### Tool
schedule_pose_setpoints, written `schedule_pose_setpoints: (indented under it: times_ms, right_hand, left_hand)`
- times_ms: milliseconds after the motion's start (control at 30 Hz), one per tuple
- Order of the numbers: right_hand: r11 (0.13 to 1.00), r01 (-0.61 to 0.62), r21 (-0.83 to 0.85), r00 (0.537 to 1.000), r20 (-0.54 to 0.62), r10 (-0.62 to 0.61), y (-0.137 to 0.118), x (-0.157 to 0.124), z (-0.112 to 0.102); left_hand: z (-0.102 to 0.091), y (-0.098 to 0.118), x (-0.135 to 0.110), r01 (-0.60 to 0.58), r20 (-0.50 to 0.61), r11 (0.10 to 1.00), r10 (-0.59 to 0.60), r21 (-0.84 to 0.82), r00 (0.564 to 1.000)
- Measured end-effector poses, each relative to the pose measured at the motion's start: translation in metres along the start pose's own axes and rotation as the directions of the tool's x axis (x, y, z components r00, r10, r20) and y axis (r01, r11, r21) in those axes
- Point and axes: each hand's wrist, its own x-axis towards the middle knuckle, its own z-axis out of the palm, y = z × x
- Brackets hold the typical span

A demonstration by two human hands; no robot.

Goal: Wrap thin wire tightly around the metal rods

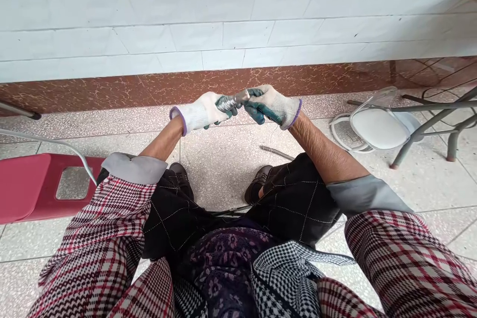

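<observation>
Where left hand (199,112), right hand (274,104) meet: one hose (231,102) gripped.

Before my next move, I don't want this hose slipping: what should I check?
1. Left hand closed around the braided metal hose: ok.
2. Right hand gripping the hose's end fitting: ok.
3. Both hands gloved: ok.
4. Fitting joined tightly to hose: cannot tell, fingers hide the joint.
5. Floor by the shoes free of loose parts: not ok, a short hose piece lies there.
</observation>
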Motion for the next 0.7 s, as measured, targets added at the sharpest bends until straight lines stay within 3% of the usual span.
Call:
schedule_pose_setpoints:
  times_ms: [100, 200, 367, 533, 700]
  right_hand:
    - [0.988, 0.006, 0.157, 1.000, -0.004, -0.005, -0.003, -0.004, 0.002]
    - [0.984, 0.009, 0.176, 0.999, -0.034, -0.003, -0.007, -0.008, 0.003]
    - [0.999, 0.038, 0.028, 0.990, -0.139, -0.033, -0.012, -0.014, 0.003]
    - [0.988, 0.111, -0.109, 0.980, -0.153, -0.127, -0.015, -0.021, 0.001]
    - [0.937, 0.078, -0.339, 0.972, -0.182, -0.147, -0.016, -0.026, -0.007]
  left_hand:
    - [-0.004, 0.009, -0.005, 0.025, -0.025, 0.982, -0.030, -0.185, 0.999]
    - [-0.005, 0.005, -0.003, 0.039, -0.090, 0.963, -0.066, -0.266, 0.994]
    - [-0.008, -0.009, 0.003, -0.034, -0.110, 0.945, -0.002, -0.325, 0.994]
    - [-0.015, -0.001, -0.005, -0.045, -0.163, 0.843, -0.051, -0.536, 0.985]
    - [-0.024, -0.001, -0.015, -0.087, -0.168, 0.818, -0.012, -0.569, 0.986]
